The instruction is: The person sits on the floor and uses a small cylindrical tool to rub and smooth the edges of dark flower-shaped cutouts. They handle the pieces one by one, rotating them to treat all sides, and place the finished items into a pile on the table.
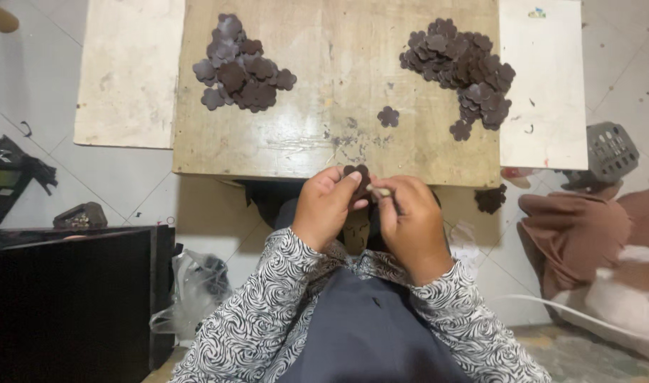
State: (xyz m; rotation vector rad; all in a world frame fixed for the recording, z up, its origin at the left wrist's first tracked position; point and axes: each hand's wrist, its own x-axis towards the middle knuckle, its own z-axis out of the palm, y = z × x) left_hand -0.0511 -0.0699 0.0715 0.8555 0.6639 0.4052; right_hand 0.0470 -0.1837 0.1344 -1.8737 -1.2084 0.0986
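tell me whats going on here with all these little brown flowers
A person seated at a low wooden board holds one brown flower-shaped piece in the left hand, while the right hand presses a small tool against it. Two piles of such pieces and one single piece lie on the board.

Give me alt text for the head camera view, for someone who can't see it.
Seen from above, a left hand pinches a dark flower-shaped piece while the right hand works it with a thin tool. Ahead, a worn wooden board holds two piles of the same pieces, with a single one between.
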